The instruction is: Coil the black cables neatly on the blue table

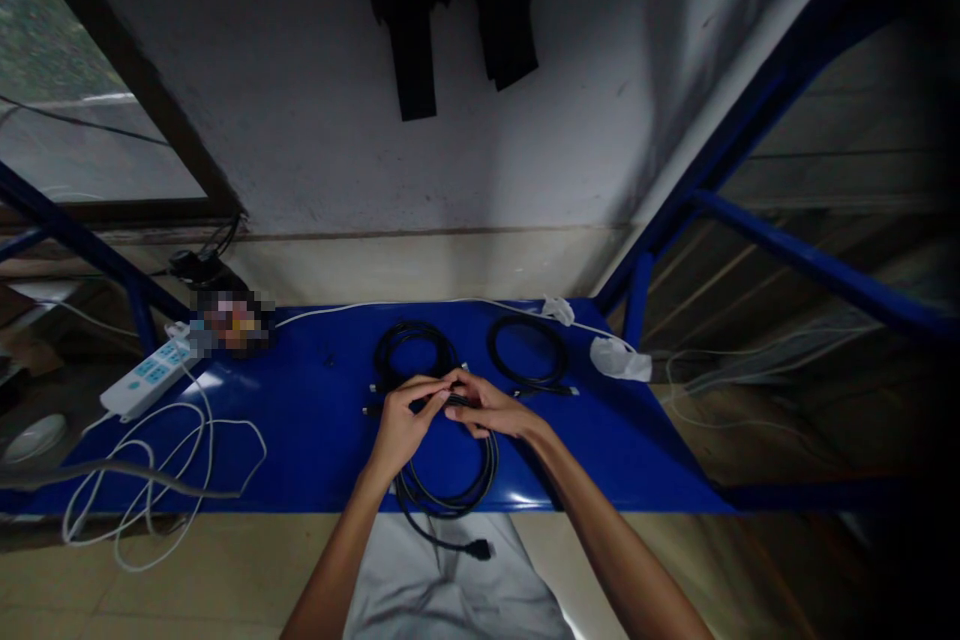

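Head view, coil: the round, black, plastic-sheathed cable coil [459, 502] lies at six o'clock on the shiny blue flat tabletop [315, 460], its upper side under the fingers.
Loop care: the turns seem best gathered to one width and pinched where they cross, so that none springs out; an even, light grip should spare the sheath from kinks.
Loose end: the blocky black plug [478, 549] hangs past the table edge at six o'clock, over pale grey cloth [457, 590]; its tail probably wants tucking in before the bundle is secured.
Left hand: the left hand [405, 418] comes in from seven o'clock, thumb and fingers closed on the coil's top.
Right hand: the right hand [491, 410] comes in from five o'clock, fingers curled around the same stretch, fingertips meeting the other hand's; whether a tie sits between them cannot be told.
Neighbours: a round black cable ring [411, 330] lies just beyond the hands at eleven o'clock, another thin black cable ring [561, 352] at one o'clock.
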Demonstrator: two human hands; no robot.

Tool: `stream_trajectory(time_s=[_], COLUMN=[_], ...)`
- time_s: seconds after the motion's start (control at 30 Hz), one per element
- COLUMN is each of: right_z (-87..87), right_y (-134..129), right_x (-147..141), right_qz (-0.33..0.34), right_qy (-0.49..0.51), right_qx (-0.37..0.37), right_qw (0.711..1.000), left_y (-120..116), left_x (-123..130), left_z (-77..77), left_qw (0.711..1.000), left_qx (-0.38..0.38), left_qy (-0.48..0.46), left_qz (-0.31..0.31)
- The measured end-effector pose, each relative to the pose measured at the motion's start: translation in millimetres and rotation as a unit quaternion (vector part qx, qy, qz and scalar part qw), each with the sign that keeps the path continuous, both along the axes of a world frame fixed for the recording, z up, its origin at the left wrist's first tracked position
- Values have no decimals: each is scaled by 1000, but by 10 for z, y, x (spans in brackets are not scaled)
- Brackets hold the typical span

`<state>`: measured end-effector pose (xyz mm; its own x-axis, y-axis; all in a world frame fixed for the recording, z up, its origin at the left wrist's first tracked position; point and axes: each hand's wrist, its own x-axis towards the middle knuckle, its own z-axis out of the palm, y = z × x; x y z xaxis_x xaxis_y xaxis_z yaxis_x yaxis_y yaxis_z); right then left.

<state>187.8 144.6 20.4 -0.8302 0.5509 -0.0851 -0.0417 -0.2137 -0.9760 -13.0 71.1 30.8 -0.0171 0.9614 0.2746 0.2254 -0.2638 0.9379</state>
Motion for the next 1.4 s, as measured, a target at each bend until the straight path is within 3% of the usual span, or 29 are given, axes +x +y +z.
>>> stream_trajectory(time_s=[0.27,0.53,0.77,1.17,1.3,1.4], right_z=[-39,-73,-49,-175,-172,-154], right_y=[-238,-446,-476,-442,-438,-430], right_x=[46,69,27,20,30,38], right_qz=[-27,-104,-121,-127,-138,-142], right_qy=[-4,-3,4,-8,-31,-40], right_qx=[-2,17,31,47,42,38], right_qw=[1000,994,992,991,989,988], left_y=[-260,-334,-369,-383,-535,-814], left_x=[122,191,206,227,221,199], left_z=[24,-75,-127,-186,44,365], left_qw=[1000,997,994,997,986,975], left_qx=[-2,-63,-80,-35,22,95], left_qy=[6,-46,-67,26,133,198], left_qz=[15,8,26,58,97,39])
